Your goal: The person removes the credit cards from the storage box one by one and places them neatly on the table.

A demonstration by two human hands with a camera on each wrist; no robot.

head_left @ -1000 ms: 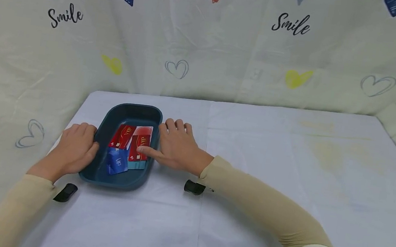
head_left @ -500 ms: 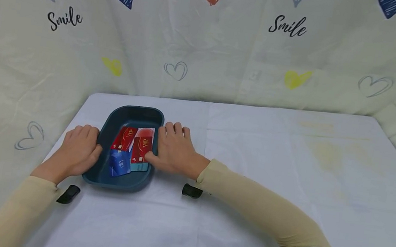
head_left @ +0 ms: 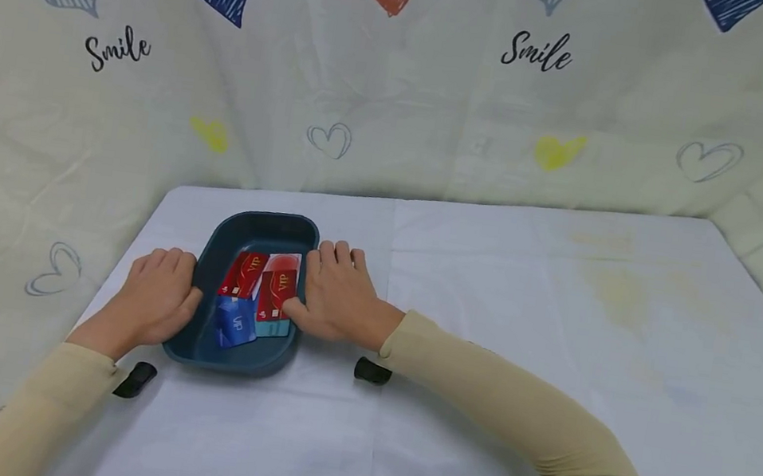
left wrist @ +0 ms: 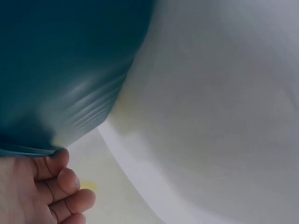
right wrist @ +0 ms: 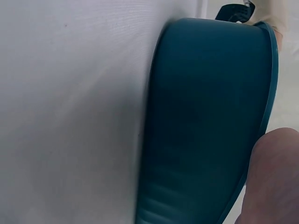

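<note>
A deep blue-green plastic tray [head_left: 252, 233] stands on the left part of the table. Inside it lie several VIP cards: a red card [head_left: 245, 275], another red card [head_left: 278, 291], a blue card [head_left: 235, 323], plus the edge of a teal card [head_left: 272, 327] underneath. My left hand [head_left: 155, 297] holds the tray's left side, its fingertips at the rim in the left wrist view. On the opposite side my right hand [head_left: 339, 297] grips the rim, fingers outside and thumb over the edge. The right wrist view shows the tray's outer wall [right wrist: 210, 102] beside the cloth.
A white cloth [head_left: 486, 324] covers the table, stained at the back right. Behind the table hangs a pale curtain [head_left: 426, 115] printed with hearts and "Smile". Dark wrist devices sit under both forearms.
The tray has shifted slightly right along the table, with both hands on it. My right thumb has drawn back from over the cards to the rim. The head view has shifted a little.
</note>
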